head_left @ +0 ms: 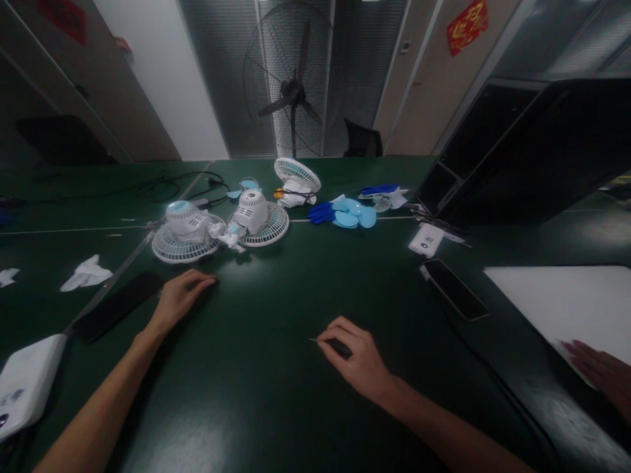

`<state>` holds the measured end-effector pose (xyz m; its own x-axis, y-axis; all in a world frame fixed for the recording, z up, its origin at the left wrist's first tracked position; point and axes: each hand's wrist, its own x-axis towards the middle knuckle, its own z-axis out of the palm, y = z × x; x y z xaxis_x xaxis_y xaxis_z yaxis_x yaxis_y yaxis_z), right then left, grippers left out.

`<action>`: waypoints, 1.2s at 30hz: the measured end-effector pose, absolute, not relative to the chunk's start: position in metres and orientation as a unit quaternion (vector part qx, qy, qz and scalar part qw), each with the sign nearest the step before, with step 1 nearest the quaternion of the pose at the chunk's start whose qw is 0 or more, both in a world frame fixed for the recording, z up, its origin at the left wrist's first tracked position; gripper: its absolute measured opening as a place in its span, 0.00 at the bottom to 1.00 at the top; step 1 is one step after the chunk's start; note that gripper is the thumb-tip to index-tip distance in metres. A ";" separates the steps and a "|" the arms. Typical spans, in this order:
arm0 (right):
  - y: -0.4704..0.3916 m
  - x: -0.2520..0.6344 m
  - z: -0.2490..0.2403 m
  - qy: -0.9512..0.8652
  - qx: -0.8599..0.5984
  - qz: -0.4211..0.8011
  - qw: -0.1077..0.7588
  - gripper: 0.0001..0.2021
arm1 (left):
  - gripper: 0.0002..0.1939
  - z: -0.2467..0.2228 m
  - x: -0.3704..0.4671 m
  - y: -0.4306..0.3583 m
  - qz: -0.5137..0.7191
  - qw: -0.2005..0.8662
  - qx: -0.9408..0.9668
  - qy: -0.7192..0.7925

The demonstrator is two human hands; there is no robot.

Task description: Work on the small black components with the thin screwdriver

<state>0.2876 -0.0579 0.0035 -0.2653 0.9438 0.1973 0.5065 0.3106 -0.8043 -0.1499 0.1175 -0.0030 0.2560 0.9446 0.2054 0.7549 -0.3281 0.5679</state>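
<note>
My right hand (pixel 357 355) is closed in a pinch above the middle of the green table (pixel 256 394). A thin, pale, pin-like piece (pixel 312 339) sticks out leftward from between its thumb and fingertips; its exact kind is too small to tell. My left hand (pixel 183 297) rests low over the table with thumb and fingers pressed together, and whatever they may hold is hidden. Just beyond it lie a small white fan (pixel 185 226), grille down, and a second white fan (pixel 254 213). A black phone-like slab (pixel 121 305) lies left of that hand.
Farther back are a third small fan (pixel 297 177), light-blue fan blades (pixel 353 213) and blue gloves (pixel 321 212). A phone (pixel 456 289), a white box (pixel 426 240) and a large black monitor (pixel 537 157) stand right. Another person's hand (pixel 599 368) touches a white board (pixel 572 302).
</note>
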 end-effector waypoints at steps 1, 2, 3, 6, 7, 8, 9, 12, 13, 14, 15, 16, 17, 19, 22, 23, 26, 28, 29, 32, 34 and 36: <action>-0.058 0.287 0.004 -0.731 -0.498 0.312 0.348 0.06 | 0.28 -0.002 -0.142 0.115 0.259 0.186 0.776 0.544; -0.058 0.287 0.004 -0.731 -0.499 0.310 0.348 0.06 | 0.28 -0.001 -0.134 0.112 0.255 0.191 0.783 0.535; -0.057 0.287 0.005 -0.731 -0.498 0.308 0.349 0.07 | 0.27 0.000 -0.125 0.108 0.252 0.196 0.791 0.522; -0.057 0.287 0.005 -0.731 -0.493 0.310 0.356 0.07 | 0.25 0.000 -0.098 0.097 0.254 0.211 0.817 0.473; -0.057 0.288 0.005 -0.730 -0.492 0.311 0.358 0.07 | 0.23 0.000 -0.090 0.093 0.255 0.217 0.824 0.458; -0.057 0.288 0.005 -0.730 -0.491 0.311 0.360 0.06 | 0.22 -0.001 -0.083 0.090 0.254 0.227 0.827 0.448; -0.057 0.288 0.004 -0.729 -0.492 0.310 0.361 0.06 | 0.21 -0.001 -0.077 0.088 0.253 0.241 0.825 0.445; -0.058 0.288 0.002 -0.731 -0.491 0.301 0.366 0.06 | 0.19 -0.001 -0.064 0.085 0.252 0.312 0.780 0.480; -0.058 0.288 0.001 -0.732 -0.489 0.300 0.368 0.06 | 0.20 0.000 -0.061 0.085 0.247 0.341 0.757 0.499; -0.058 0.288 0.000 -0.735 -0.485 0.298 0.368 0.07 | 0.20 0.001 -0.059 0.085 0.239 0.369 0.736 0.514; -0.059 0.288 0.000 -0.738 -0.482 0.296 0.368 0.07 | 0.21 0.002 -0.057 0.085 0.229 0.395 0.718 0.525; -0.059 0.288 -0.001 -0.740 -0.480 0.291 0.369 0.07 | 0.21 0.003 -0.056 0.086 0.218 0.415 0.706 0.531; -0.059 0.288 -0.001 -0.742 -0.480 0.287 0.369 0.07 | 0.21 0.004 -0.056 0.086 0.208 0.429 0.700 0.532; -0.060 0.289 0.000 -0.749 -0.478 0.285 0.359 0.07 | 0.22 0.005 -0.057 0.087 0.201 0.438 0.698 0.530; -0.060 0.289 0.002 -0.751 -0.478 0.292 0.351 0.07 | 0.20 0.002 -0.060 0.088 0.198 0.440 0.702 0.523; -0.060 0.289 0.002 -0.749 -0.478 0.293 0.352 0.07 | 0.19 0.001 -0.061 0.088 0.199 0.444 0.702 0.520; -0.061 0.290 0.003 -0.748 -0.481 0.294 0.349 0.06 | 0.17 -0.003 -0.066 0.087 0.209 0.459 0.693 0.516; -0.061 0.290 0.002 -0.750 -0.479 0.294 0.350 0.06 | 0.16 -0.003 -0.064 0.083 0.211 0.470 0.688 0.511; -0.061 0.290 0.001 -0.750 -0.479 0.293 0.350 0.06 | 0.16 -0.003 -0.060 0.079 0.211 0.476 0.688 0.505; -0.062 0.288 0.000 -0.748 -0.485 0.283 0.354 0.06 | 0.15 -0.002 -0.037 0.059 0.219 0.488 0.697 0.477; -0.062 0.287 -0.001 -0.747 -0.495 0.271 0.352 0.06 | 0.15 -0.003 -0.016 0.040 0.226 0.467 0.721 0.460; -0.063 0.287 -0.002 -0.747 -0.501 0.259 0.351 0.06 | 0.14 -0.005 0.003 0.022 0.226 0.419 0.760 0.443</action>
